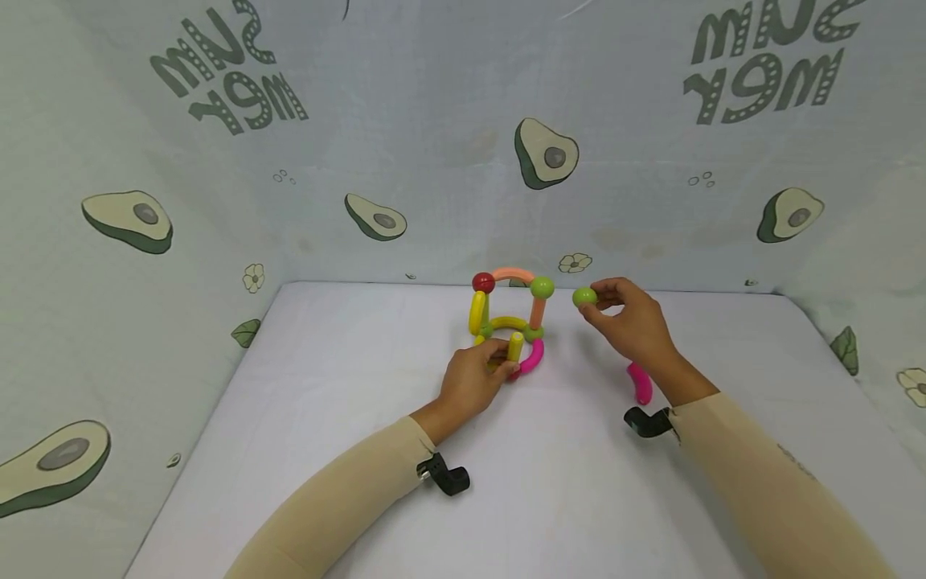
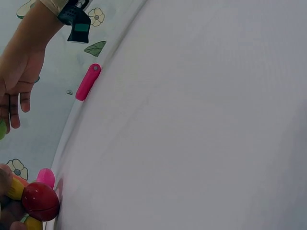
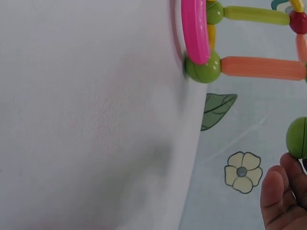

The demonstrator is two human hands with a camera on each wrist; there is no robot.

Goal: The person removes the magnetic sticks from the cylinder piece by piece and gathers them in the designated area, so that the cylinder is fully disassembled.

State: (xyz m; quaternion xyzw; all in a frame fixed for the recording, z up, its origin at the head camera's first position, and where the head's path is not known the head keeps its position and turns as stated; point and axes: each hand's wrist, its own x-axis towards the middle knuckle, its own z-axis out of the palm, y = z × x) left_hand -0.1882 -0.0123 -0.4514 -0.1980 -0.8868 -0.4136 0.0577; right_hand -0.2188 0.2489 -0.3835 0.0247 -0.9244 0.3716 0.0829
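My left hand (image 1: 469,379) is at the front of a toy frame of coloured balls and rods, gripping an upright yellow rod (image 1: 515,347). Close to those fingers, at the frame's base, is a red ball (image 2: 41,201), and a curved magenta rod (image 1: 534,356) runs back from there to a green ball (image 3: 203,68). Up top, a curved orange rod (image 1: 514,273) links another red ball (image 1: 483,282) and a green ball (image 1: 542,287). Right of the frame and apart from it, my right hand (image 1: 638,322) pinches a loose green ball (image 1: 584,297) in its fingertips.
A short magenta rod (image 1: 640,383) lies on the white tabletop (image 1: 347,354), below the right forearm. Behind the table hangs a pale cloth (image 1: 448,121) printed with avocados. Each wrist carries a small black camera (image 1: 647,422).
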